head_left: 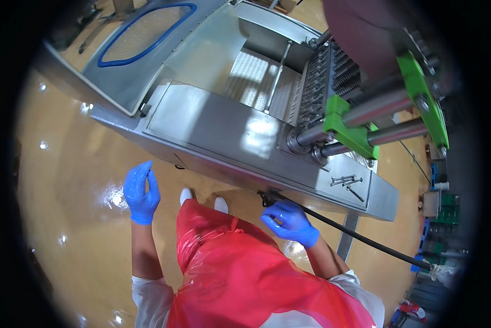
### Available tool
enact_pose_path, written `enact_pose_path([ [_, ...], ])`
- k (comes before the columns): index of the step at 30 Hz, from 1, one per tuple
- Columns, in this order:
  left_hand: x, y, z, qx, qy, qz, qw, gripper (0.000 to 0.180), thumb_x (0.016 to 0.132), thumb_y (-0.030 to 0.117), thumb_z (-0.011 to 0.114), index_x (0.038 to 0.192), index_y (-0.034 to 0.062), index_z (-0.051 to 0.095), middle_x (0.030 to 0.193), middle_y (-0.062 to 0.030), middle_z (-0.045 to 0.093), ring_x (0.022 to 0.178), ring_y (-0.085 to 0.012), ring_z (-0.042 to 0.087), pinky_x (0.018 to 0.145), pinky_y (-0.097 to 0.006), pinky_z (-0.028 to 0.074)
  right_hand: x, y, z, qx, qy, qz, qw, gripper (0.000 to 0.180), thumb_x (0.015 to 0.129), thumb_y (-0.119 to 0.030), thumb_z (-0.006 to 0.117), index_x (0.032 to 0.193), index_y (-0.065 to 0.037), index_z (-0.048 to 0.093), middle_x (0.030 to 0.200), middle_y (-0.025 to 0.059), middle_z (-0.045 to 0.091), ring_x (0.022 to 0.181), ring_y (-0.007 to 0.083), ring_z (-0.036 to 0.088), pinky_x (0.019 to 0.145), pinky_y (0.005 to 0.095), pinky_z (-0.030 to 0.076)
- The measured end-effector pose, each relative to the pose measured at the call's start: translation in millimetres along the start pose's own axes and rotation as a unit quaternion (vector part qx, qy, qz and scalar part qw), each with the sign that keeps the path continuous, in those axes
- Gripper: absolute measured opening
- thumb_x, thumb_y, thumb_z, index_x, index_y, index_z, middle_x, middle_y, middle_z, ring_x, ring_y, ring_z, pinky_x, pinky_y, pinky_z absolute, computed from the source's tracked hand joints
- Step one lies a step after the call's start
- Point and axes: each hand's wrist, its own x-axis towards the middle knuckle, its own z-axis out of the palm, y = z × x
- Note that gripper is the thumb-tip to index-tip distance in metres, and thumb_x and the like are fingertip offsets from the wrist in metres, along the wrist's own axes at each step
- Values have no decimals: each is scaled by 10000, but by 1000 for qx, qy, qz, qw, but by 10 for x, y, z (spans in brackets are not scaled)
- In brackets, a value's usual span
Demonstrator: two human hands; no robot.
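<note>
My left hand (141, 194), in a blue glove, is raised over the floor left of my red apron (223, 262). Its fingers point up with the thumb apart from them, and nothing shows in it. In a matching glove, my right hand (290, 222) hovers just in front of the steel machine (218, 123), fingers loosely curved and thumb apart. No object is visible in that hand. Close by it, a black hose (344, 228) runs along the machine's front. Several metal bolts or pins (348, 181) lie on the machine's top at the right.
Green clamps (350, 128) hold thick steel rods beside a block of springs (344, 71). A raised lid with a blue-edged window (147, 34) stands at the left. Crates (447, 213) are stacked far right. A drain grate (348, 235) crosses the wet, shiny tan floor (76, 218).
</note>
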Motion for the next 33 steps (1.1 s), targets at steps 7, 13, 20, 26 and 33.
enact_pose_path([
  [7,989,-275,632,-163,-80,165,969,377,779,-8,725,1151,48,691,992,-122,680,870,-315,671,760,-428,541,813,106,77,-227,191,30,954,216,768,22,749,963,-42,680,859,128,670,745,310,633,658,395,503],
  [13,1346,-378,956,-192,-184,181,947,371,794,75,736,1161,55,686,1021,-110,658,912,-300,661,819,-440,536,1056,560,391,-283,321,78,900,243,805,8,715,1041,-22,664,929,143,678,796,340,645,713,418,537],
  [20,1278,-437,902,-167,-238,146,946,302,798,142,750,1090,71,718,1019,-83,664,950,-270,653,854,-420,537,1153,466,446,-351,283,156,879,218,855,-73,664,1054,13,643,854,133,614,707,276,565,628,367,474],
  [26,1357,-409,965,-176,-259,144,939,220,802,142,739,987,25,725,959,-97,673,846,-271,664,757,-395,557,1156,430,405,-339,246,206,884,289,803,-52,645,1082,26,638,878,155,633,693,302,580,631,388,496],
  [33,1323,-399,975,-160,-275,145,937,236,783,137,747,988,23,724,979,-87,687,839,-291,668,760,-419,542,1190,502,363,-324,249,176,896,321,791,-63,652,1101,16,635,799,152,627,631,302,575,593,398,484],
])
